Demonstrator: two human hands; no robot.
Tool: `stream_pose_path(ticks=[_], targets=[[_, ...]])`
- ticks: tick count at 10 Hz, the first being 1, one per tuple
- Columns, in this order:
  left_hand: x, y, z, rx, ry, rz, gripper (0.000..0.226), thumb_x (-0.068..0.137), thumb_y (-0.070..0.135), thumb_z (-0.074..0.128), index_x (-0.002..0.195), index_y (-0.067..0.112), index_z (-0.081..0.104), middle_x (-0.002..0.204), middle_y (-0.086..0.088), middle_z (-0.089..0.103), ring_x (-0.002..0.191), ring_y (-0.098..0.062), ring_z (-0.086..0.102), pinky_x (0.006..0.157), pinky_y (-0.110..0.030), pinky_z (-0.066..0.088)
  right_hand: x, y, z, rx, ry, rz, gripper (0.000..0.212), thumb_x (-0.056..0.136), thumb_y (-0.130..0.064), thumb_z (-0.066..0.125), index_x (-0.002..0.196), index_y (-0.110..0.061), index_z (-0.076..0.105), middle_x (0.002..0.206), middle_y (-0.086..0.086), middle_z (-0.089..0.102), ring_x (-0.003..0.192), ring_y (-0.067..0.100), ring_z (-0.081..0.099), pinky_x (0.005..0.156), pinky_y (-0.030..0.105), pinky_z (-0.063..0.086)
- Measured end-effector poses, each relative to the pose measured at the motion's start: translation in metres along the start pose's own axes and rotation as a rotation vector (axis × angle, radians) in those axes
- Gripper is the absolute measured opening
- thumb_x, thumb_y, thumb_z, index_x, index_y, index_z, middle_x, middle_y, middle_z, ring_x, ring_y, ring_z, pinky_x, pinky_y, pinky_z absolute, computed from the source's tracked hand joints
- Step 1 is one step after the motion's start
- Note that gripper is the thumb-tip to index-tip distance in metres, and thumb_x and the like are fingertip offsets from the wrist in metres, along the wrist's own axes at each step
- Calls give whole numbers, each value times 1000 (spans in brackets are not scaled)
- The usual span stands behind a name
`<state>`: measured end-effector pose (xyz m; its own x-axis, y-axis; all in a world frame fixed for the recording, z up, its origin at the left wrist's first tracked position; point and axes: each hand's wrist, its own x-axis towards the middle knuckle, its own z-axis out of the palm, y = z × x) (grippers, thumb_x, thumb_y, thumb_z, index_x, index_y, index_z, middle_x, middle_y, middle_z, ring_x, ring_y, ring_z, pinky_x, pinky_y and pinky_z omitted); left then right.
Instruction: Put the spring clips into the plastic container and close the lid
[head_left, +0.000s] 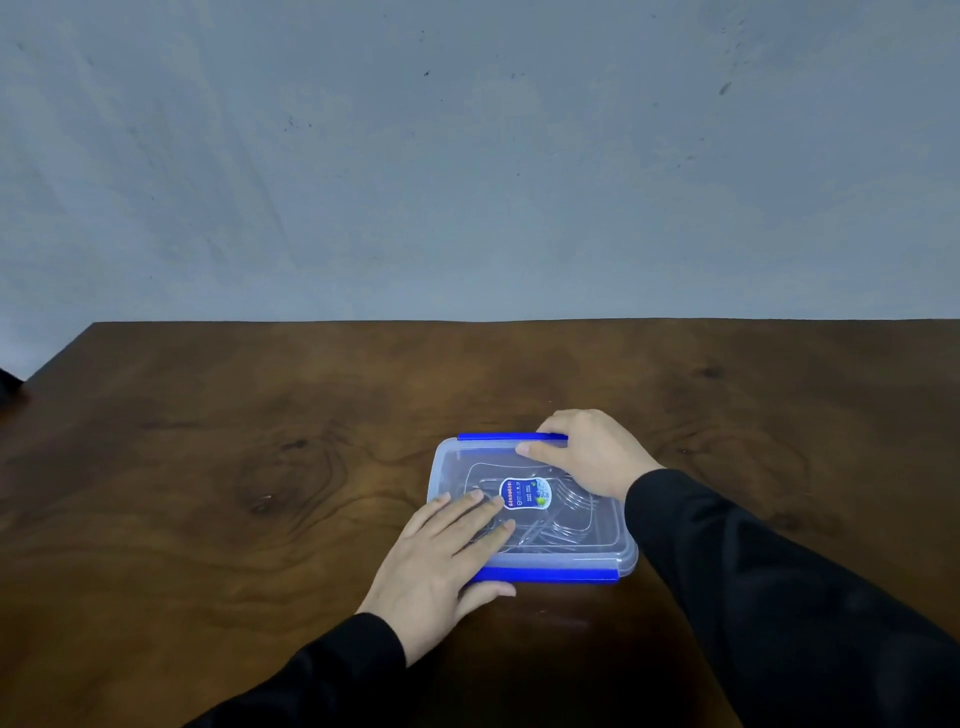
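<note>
A clear plastic container (530, 506) sits flat on the dark wooden surface (260, 467), a little right of centre and near the front edge; its translucent lid (597, 545) is on top, with a blue latch (511, 437) along the far side and another blue latch (550, 574) along the near side; a small blue and white label (524, 492) is stuck at the middle of the lid; faint clear shapes show through the lid, too indistinct to identify as spring clips; the left hand (447, 556) lies open and flat on the near left part of the lid, fingers (467, 512) spread toward the label, thumb tucked under by the near latch, gripping nothing; the right hand (592, 452) rests on the far right corner, fingers curled over the far latch's right end with the thumb pressed on the lid beside it; both forearms wear black sleeves (779, 571); a grey-blue wall (467, 156) rises behind the surface.
</note>
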<state>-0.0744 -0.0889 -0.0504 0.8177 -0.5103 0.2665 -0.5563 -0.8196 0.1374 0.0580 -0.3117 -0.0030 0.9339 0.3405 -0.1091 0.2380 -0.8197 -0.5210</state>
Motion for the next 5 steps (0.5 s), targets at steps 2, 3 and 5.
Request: stream_pose_path(ticks=[2,3,5], targets=[[1,2,3,-191,78,-103,54,93,64,44,132,30,60,142,10,54,139,-5,33,118,-27,8,4,3,4,-29,35,-27,53,85,-68,57,99,-22,79,90,-5,71,82,14,66,74,41,60],[0,5,3,-197,66,-128,54,93,65,42,132,32,59,143,12,53,140,-2,31,119,-26,6,5,3,3,-59,50,-39,53,85,-68,56,98,-21,79,88,-4,71,81,15,66,74,42,60],[-4,6,-4,-313,102,-94,60,92,63,50,143,31,48,155,12,38,146,-4,18,119,-31,7,-2,2,5,36,149,-87,45,96,-57,51,117,-24,74,112,-7,71,105,14,63,95,39,53]])
